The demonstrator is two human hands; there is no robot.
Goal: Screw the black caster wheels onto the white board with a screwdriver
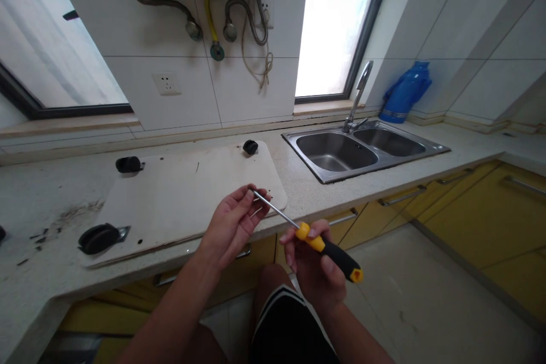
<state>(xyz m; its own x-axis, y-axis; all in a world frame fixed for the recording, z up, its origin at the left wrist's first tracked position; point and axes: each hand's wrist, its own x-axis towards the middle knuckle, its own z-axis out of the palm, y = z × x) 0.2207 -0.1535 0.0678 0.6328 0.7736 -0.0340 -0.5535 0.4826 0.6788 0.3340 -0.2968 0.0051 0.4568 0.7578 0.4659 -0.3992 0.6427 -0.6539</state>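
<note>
My right hand (pixel 313 267) is wrapped round the yellow and black handle of a screwdriver (pixel 335 256), whose metal shaft points up and left. At the shaft's tip, the thumb and forefinger of my left hand (pixel 234 219) are pinched together. Whatever they pinch there is too small to make out. Behind my hands lies a white board (pixel 183 193) on the counter. Black casters sit near its corners: one at the near left (pixel 99 238), one at the far left (pixel 128 164) and one at the far right (pixel 250 147). Small dark holes show near the board's near right corner.
The pale countertop (pixel 307 196) runs along the wall, with dark debris (pixel 72 216) at the left. A double steel sink (pixel 336 173) with a faucet (pixel 358 96) is at the right. Behind it stands a blue thermos (pixel 405 94). Yellow cabinets (pixel 396 210) are below.
</note>
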